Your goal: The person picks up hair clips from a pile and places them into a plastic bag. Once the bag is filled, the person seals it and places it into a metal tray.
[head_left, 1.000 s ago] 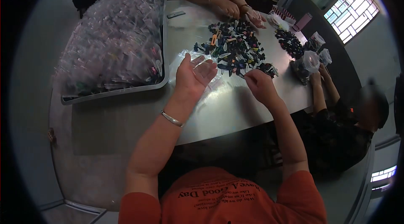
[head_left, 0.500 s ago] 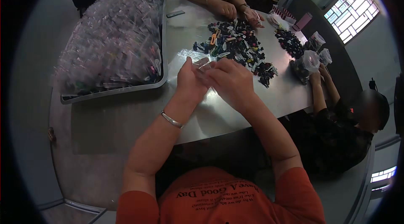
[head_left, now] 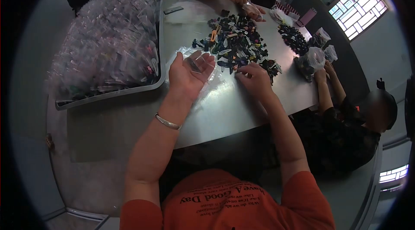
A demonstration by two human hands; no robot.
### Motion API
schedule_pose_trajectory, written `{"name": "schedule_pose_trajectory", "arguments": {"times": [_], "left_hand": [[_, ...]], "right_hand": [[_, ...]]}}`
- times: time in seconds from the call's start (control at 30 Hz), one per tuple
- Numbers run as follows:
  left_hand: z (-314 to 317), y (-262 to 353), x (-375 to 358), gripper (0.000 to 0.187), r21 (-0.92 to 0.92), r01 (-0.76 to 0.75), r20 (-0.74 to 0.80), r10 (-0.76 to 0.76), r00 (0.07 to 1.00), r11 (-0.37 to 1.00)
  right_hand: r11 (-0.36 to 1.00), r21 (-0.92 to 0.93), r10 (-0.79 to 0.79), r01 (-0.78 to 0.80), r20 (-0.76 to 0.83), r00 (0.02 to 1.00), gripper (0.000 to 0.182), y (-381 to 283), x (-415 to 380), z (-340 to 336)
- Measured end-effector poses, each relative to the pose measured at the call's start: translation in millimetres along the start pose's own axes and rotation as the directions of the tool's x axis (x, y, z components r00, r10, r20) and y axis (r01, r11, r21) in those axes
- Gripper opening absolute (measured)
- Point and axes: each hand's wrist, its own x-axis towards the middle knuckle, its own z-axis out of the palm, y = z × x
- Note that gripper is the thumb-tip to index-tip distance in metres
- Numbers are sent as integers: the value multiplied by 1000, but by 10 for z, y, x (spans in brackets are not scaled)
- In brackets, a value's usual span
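Observation:
My left hand [head_left: 186, 76] is held palm up above the table, its fingers slightly curled under a small clear plastic bag [head_left: 194, 64] with something dark in it. Bent at the near edge of a pile of small hair clips [head_left: 242, 42], my right hand [head_left: 256, 79] has its thumb and fingertips drawn together; I cannot tell what is between them. The clips are mostly dark, with some white and orange ones among them. Flat clear bags [head_left: 212, 84] lie on the metal table [head_left: 216, 119], partly beneath my left hand.
A large grey bin [head_left: 161, 35] heaped with filled clear bags [head_left: 108, 35] stands left. Across the table, a person's hands [head_left: 250, 9] hold a clear bag. At right, another person's hands [head_left: 326, 71] are at bulging bags [head_left: 310, 63], near a smaller dark pile [head_left: 292, 39] and a pink bottle [head_left: 308, 16].
My hands have come apart: the right has moved right to the edge of the clip pile, while the left has opened out palm up with the bag on it.

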Motion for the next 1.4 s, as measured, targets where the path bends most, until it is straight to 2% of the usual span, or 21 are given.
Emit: {"name": "schedule_pose_trajectory", "arguments": {"times": [0.1, 0.23, 0.33, 0.43, 0.5, 0.53, 0.6, 0.63, 0.67, 0.73, 0.77, 0.83, 0.87, 0.9, 0.97, 1.03, 1.13, 1.27, 1.3, 1.37, 1.4], "left_hand": [[-55, 23, 39, 54, 19, -5, 36, 4, 999, 1000], [-26, 1, 19, 54, 41, -17, -12, 18, 1000, 999], [-32, -6, 19, 53, 32, -2, -22, 2, 1000, 999], [-29, -4, 14, 53, 35, -2, 4, 2, 1000, 999], [-8, -17, 5, 53, 54, -19, -34, 21, 999, 998], [-11, -24, 7, 53, 53, -11, -33, 12, 999, 999], [-34, -43, 23, 54, 49, 3, -18, -2, 1000, 999], [-31, -49, 4, 54, 48, -4, -22, 5, 1000, 999], [-29, -61, -16, 55, 73, 2, -5, -1, 1000, 997], [30, -82, -55, 56, 138, 8, -44, -2, 999, 990], [30, -88, -49, 56, 141, 10, -42, -4, 999, 990], [-2, -88, -33, 53, 89, 28, 17, -30, 999, 996], [-24, -90, -29, 53, 93, 28, 18, -30, 999, 995], [-50, -94, -23, 53, 118, 27, 72, -36, 997, 993], [-73, -102, -10, 52, 145, 25, 127, -44, 991, 989], [-87, -107, 11, 52, 132, 15, 122, -32, 992, 991], [-136, -106, 79, 53, 151, -5, 86, -8, 996, 989], [-90, -104, 31, 54, 196, -33, 21, 30, 999, 980], [-101, -93, 40, 52, 176, -37, 29, 33, 999, 984], [-97, -63, 55, 50, 146, -43, 21, 41, 999, 988], [-89, -66, 48, 50, 147, -40, 22, 37, 999, 988]], "right_hand": [[998, -15, -60, 59, -93, 994, 22, -91, 1, 96], [985, -130, -128, 115, -98, 987, 19, -145, 48, 91], [943, -240, -242, 231, -18, 970, 17, -107, 68, 104], [914, -295, -322, 280, -104, 941, 10, -200, 41, 36], [995, -13, -99, 99, -200, 975, 8, -321, -10, -81], [986, 143, -46, 81, -231, 972, 5, -386, -9, -147], [857, 509, 214, -80, -209, 954, 4, -589, -55, -281], [741, 664, 273, -101, -160, 949, 3, -623, -65, -317], [739, 666, 271, -101, -156, 950, 3, -692, -72, -342], [844, 502, -37, 186, -292, 956, 5, -918, -76, -402], [856, 450, -134, 255, -283, 950, 7, -1036, -74, -410], [873, 349, -250, 341, -279, 927, 8, -1137, -57, -305], [894, 206, -325, 398, -311, 893, 12, -1137, -32, -225], [894, 206, -325, 399, -316, 891, 12, -1102, 8, -142], [858, -55, -490, 510, -383, 783, 14, -1028, 87, -8], [866, -93, -488, 492, -377, 788, 15, -1026, 113, 39], [887, -160, -462, 434, -350, 815, 15, -1023, 119, 87], [943, 257, -124, 212, -320, 939, 13, -912, 98, -4], [938, 292, -77, 188, -353, 932, 11, -762, 136, -14], [805, 593, 184, 13, -270, 945, 10, -288, 207, 105], [867, 493, 184, -65, -196, 963, 9, -277, 198, -10]]}}
